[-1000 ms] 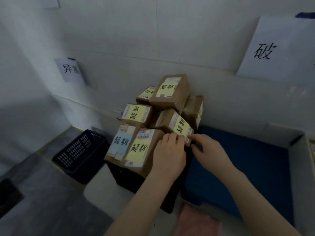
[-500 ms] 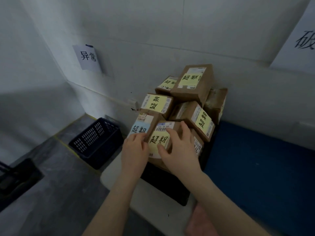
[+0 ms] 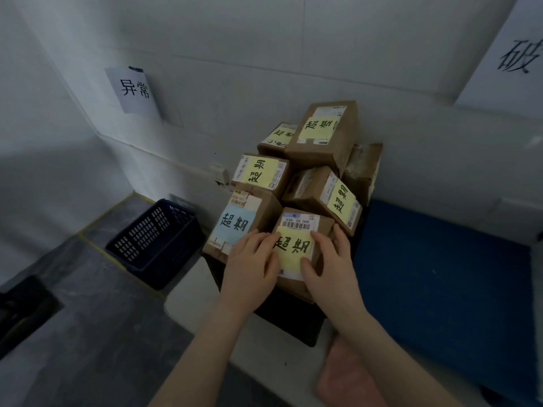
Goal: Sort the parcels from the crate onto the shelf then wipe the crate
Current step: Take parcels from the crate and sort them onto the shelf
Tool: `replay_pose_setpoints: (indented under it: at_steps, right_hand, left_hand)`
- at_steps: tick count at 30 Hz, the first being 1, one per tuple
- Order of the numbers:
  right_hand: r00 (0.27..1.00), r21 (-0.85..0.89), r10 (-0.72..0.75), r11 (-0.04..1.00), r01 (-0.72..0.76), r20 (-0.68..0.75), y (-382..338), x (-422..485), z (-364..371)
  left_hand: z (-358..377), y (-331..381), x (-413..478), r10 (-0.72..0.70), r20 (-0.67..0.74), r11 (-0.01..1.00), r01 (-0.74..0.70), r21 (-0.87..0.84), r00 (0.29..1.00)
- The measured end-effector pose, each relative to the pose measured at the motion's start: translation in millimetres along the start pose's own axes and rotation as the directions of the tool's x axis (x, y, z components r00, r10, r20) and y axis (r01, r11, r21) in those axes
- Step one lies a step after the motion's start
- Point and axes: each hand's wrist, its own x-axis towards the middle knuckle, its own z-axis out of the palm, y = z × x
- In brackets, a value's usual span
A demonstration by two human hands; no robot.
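Observation:
Several brown cardboard parcels with yellow or blue handwritten labels are heaped in a black crate (image 3: 289, 320) on a white shelf. My left hand (image 3: 251, 270) and my right hand (image 3: 330, 267) hold the front parcel (image 3: 296, 251) from its two sides, fingers curled over its yellow label. A blue-labelled parcel (image 3: 236, 223) lies just to its left, touching my left fingers. More parcels (image 3: 323, 133) are stacked behind against the wall. The crate's inside is hidden by the pile.
A pink cloth (image 3: 343, 374) lies on the shelf near my right forearm. A blue mat (image 3: 440, 274) covers the shelf to the right. A dark blue perforated basket (image 3: 152, 239) stands on the floor at left. Paper signs (image 3: 133, 91) hang on the wall.
My left hand slid right from the blue-labelled parcel onto the front parcel. My right hand shifted to that parcel's right side. The view moved slightly closer.

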Motion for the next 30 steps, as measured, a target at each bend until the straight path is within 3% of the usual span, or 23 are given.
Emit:
replay_pose_setpoints:
  at_steps: [5, 9, 12, 17, 21, 24, 30]
  right_hand:
    - [0.998, 0.038, 0.05, 0.998, -0.052, 0.039, 14, -5, 1]
    - [0.991, 0.031, 0.054, 0.998, -0.059, 0.122, 23, -11, 9]
    - [0.986, -0.011, 0.073, 0.997, -0.072, 0.15, 26, -9, 13]
    - [0.991, -0.106, 0.099, 0.99, -0.089, 0.086, 33, -4, 12]
    - [0.981, -0.09, 0.17, 0.983, -0.162, 0.091, 38, 3, 10]
    - [0.984, -0.08, 0.149, 0.987, -0.141, 0.097, 38, 12, 10]
    - [0.964, -0.146, 0.206, 0.972, -0.182, 0.168, 43, 23, 11]
  left_hand:
    - [14, 8, -3, -0.038, 0.044, 0.994, 0.033, 0.103, 0.998]
    - [23, 13, -2, 0.039, 0.103, 0.993, -0.049, 0.104, 0.994]
    - [35, 12, 2, -0.051, 0.169, 0.996, 0.036, 0.087, 0.984]
    - [54, 13, 10, -0.082, 0.331, 0.992, 0.043, 0.122, 0.94]
    - [69, 14, 19, -0.156, 0.455, 0.985, 0.103, 0.138, 0.877]
    - [80, 14, 23, -0.155, 0.531, 0.982, 0.07, 0.175, 0.833]
    - [90, 1, 28, -0.243, 0.566, 0.962, 0.119, 0.247, 0.788]
